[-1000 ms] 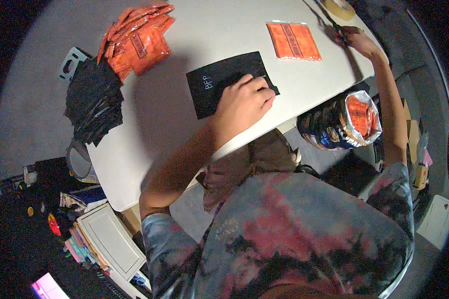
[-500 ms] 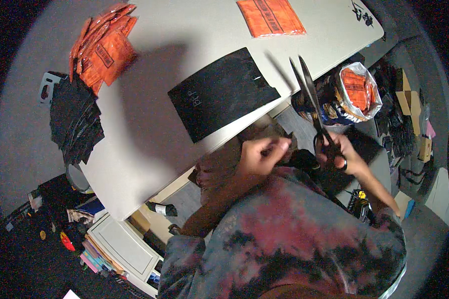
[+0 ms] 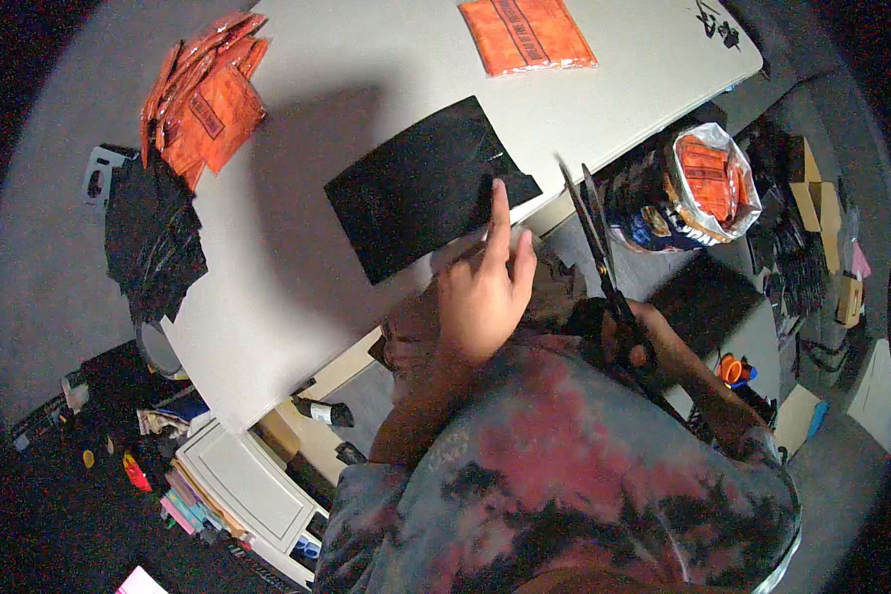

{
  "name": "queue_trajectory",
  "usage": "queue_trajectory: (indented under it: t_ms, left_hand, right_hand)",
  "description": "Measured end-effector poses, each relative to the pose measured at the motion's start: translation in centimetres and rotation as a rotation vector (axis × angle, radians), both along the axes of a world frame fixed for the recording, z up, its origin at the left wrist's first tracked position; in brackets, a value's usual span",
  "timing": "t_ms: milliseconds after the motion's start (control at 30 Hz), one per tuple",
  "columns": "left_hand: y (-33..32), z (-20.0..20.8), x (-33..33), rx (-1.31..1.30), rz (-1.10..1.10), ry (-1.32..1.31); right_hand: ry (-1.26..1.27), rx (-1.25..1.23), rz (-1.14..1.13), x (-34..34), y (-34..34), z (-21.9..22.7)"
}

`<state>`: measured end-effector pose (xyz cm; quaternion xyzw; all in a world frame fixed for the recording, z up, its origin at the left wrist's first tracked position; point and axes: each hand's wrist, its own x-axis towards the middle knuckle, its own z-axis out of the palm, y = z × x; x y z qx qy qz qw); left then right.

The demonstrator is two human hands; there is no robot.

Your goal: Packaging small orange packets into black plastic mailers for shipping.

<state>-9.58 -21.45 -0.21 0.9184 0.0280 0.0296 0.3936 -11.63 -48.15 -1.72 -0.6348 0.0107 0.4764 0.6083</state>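
My left hand point(image 3: 487, 302) is held at the table's near edge, with its index finger stretched out and its thumb apart. The index fingertip is over the right part of a flat black sheet point(image 3: 416, 193), beside a notched corner; whether it touches cannot be told. Nothing shows in that hand. In my right hand point(image 3: 643, 337) are large black-handled scissors point(image 3: 600, 243), their blades slightly apart and pointing up beyond the table edge. The sheet lies on the white table point(image 3: 297, 327), with its lower right corner by the near edge.
Orange plastic-wrapped packets point(image 3: 208, 109) are piled at the far left, above a stack of black sheets point(image 3: 153, 233). Another orange packet point(image 3: 528, 38) lies farther back. On the right stands a lined bin point(image 3: 653, 203) holding orange packets. Low white drawers point(image 3: 247, 485) stand at lower left.
My left hand has moved up toward the black sheet and stretched its index finger. My right hand has lowered the scissors to the left. The sheet has stayed nearly in place.
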Motion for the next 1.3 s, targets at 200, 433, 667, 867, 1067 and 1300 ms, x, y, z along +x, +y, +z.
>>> queue_trajectory:
  t_ms: [200, 433, 667, 867, 1067, 1300]
  left_hand:
    - [-0.6, -2.0, 0.7, -0.146, -0.040, -0.182]
    - [-2.6, -3.6, -1.7, -0.878, -0.018, 0.057]
    - [-3.9, -2.0, 1.2, -1.163, 0.258, 0.318]
    - [-4.9, -3.0, 1.8, -1.281, 0.505, 0.327]
    - [-5.6, -3.2, 1.8, -1.443, 0.657, 0.339]
    - [-5.6, -2.5, 1.5, -1.477, 0.561, 0.322]
  right_hand:
    - [-0.161, 0.012, 0.045, -0.4, 0.4, 0.8]
    - [-0.107, 0.041, -0.010, -0.9, 0.9, 0.9]
    - [0.144, -0.026, -0.178, -1.7, 0.8, 0.1]
    - [0.215, -0.145, -0.144, -1.5, 1.8, 1.2]
    - [-0.066, -0.083, -0.013, -2.3, 0.7, 2.1]
    - [-0.023, -0.114, 0.045, -1.9, 1.2, 2.4]
